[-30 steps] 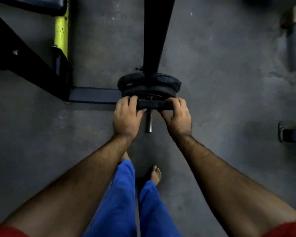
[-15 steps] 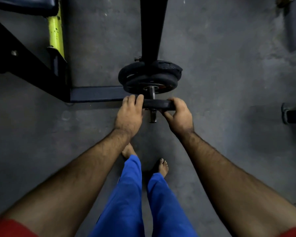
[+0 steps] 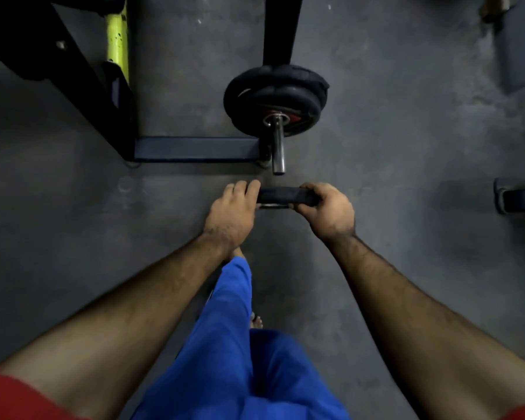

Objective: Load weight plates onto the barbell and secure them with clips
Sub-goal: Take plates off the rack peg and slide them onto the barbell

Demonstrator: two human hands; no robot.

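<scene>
Black weight plate (image 3: 281,196) gripped edge-on between both hands' curled fingers (image 3: 243,189), off the bar.

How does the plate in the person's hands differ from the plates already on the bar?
The held plate is off the barbell sleeve, just short of its free end; the loaded plates sit threaded on it. The held plate is seen edge-on and looks smaller; the loaded plates show a face with a red centre ring. The left hand and right hand grip the held plate's ends; nothing touches the loaded plates. All are dark and round.
</scene>
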